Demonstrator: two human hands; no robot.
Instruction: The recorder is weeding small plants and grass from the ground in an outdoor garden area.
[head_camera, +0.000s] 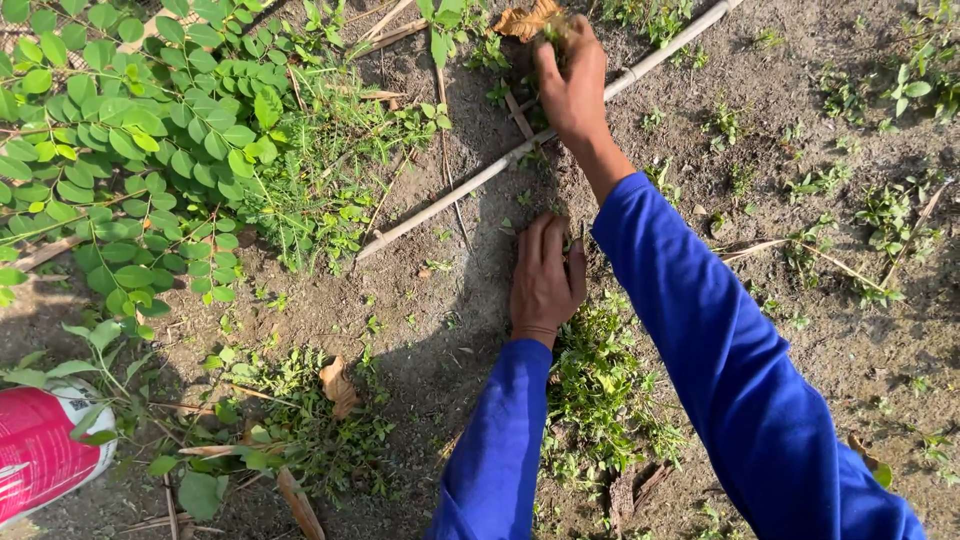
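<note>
Weeds (548, 45) are what we are working at, small green sprigs growing out of the bare soil (800, 330) near the top of the view. Going from the left, we are seeing a red and white sack (40, 450) lying at the lower left edge, and above it a leafy bush (130, 150) with round green leaflets spreading over the ground. A dry brown leaf (338, 385) is lying among low plants just right of the sack. A thin pale stick (480, 180) is running slantwise from mid-left up toward the top right. Our left hand (545, 280) is resting knuckles-up on the soil, fingers curled loosely downward over a few green stems; whether it is actually holding them we cannot tell. Below it a heap of pulled greenery (600, 390) is lying between our two blue sleeves (720, 360). Our right hand (572, 85) is reaching farther out across the stick, its fingers pinched shut around a tuft of the weeds, just beside a crumpled brown leaf (525, 20).
</note>
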